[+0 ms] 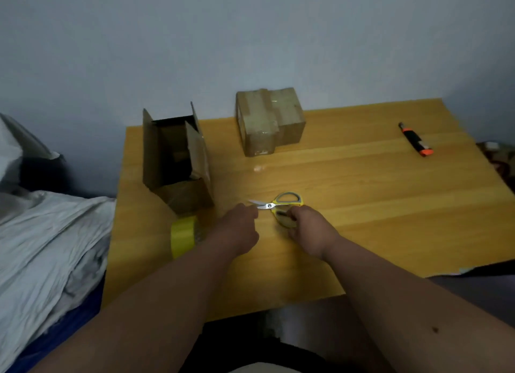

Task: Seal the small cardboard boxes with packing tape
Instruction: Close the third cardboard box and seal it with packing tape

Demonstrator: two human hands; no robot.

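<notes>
Cardboard box (pixel 175 161) flaps up, seemingly untaped

Glossy wood-grain table (pixel 362 194), matt cardboard boxes (pixel 269 120), shiny metal scissors (pixel 274 205), crumpled cloth (pixel 47 233)

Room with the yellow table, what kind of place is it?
Probably a bedroom at home: crumpled grey bedding lies beside the yellow wooden table, with a plain pale wall behind. The open brown cardboard box suggests home packing.
</notes>
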